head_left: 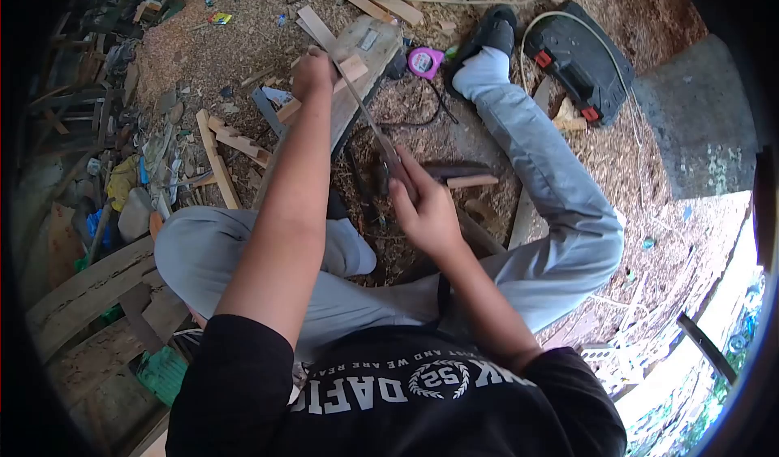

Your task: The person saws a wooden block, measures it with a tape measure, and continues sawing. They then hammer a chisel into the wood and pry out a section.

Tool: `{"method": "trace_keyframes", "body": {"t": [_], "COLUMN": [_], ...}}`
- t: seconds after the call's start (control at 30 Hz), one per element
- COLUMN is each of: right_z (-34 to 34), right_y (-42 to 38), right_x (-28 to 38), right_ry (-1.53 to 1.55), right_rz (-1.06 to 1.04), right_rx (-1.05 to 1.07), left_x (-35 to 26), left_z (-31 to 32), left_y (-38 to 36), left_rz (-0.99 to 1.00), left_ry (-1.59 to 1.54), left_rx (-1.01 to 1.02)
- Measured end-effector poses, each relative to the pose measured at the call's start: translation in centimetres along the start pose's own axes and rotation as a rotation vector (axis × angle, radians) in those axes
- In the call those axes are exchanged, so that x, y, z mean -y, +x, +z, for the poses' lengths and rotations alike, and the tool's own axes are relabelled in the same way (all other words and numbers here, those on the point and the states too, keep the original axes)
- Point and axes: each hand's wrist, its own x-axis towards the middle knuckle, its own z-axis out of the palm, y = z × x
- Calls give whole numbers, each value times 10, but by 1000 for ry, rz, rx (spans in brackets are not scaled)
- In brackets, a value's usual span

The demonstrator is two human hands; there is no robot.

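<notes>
My left hand (313, 74) is closed on a light strip of wood (317, 28) over a long worn board (365, 47). A handsaw (363, 109) runs slantwise from my right hand (423, 201) up to the wood, its thin blade beside another light wood piece (351, 69). My right hand is wrapped round the saw's handle. The fingers of my left hand are partly hidden behind its back.
A pink tape measure (423, 62) lies beyond the board, near my shod foot (489, 39). Farther right are a black case (580, 59) with red latches and a metal sheet (702, 120). Cut wood pieces (217, 158) and shavings litter the ground.
</notes>
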Motion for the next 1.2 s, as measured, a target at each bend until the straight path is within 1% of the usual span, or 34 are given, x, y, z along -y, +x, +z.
{"method": "trace_keyframes", "body": {"t": [0.03,0.07,0.1,0.17,0.2,0.27,0.3,0.33,0.37,0.43,0.47,0.53,0.63,0.67,0.7,0.73,0.77,0.8,0.87,0.93,1.03,1.07,1.13,1.2], "right_z": [-1,2,6,13,26,10,2,1,6,26,25,21,12,12,12,24,28,26,21,5,10,22,23,13], "right_y": [0,9,26,50,45,26,15,9,23,49,42,41,24,27,31,49,62,59,41,14,43,62,56,32], "right_x": [-5,-14,-7,12,-8,3,7,-3,-10,-8,-9,-7,-2,-4,-3,-5,-3,-1,-3,-7,-2,-9,-11,-5], "right_ry": [27,23,26,-27,-32,5,41,45,39,-25,-29,-24,23,1,-17,-26,14,3,1,27,-18,-3,-14,12], "right_rz": [-88,-77,-71,153,-3,13,39,-93,-101,-62,-48,-54,-91,-68,-35,-50,25,43,70,-61,-2,-16,-5,27], "right_rx": [-22,-24,-24,100,-5,16,37,-20,-13,-40,-41,-33,-34,-26,-23,-52,9,12,3,-61,-21,-9,-10,-11], "left_x": [-2,-1,-3,2,5,5,6,3,0,4,8,0,-1,1,0,-4,-4,-1,3,-1,-4,-4,-4,-7], "left_z": [-1,0,1,3,4,3,2,2,5,13,13,-3,-1,4,2,-2,-3,-2,7,5,2,0,-6,-4], "left_y": [3,2,-1,-3,3,10,8,10,11,8,3,6,8,6,2,-1,-3,3,10,5,-4,-3,-3,-5], "left_rz": [1,-6,-3,-3,18,52,31,5,0,-20,-23,-12,7,8,13,12,4,34,27,15,12,20,34,24], "left_ry": [-13,-14,26,72,54,38,31,14,4,-1,5,40,41,20,32,30,26,47,54,52,76,73,53,62], "left_rx": [-16,-17,-24,-28,-16,-7,2,7,3,-57,-44,25,-16,-45,-34,-13,6,-11,-32,-54,-60,-35,7,-22]}}
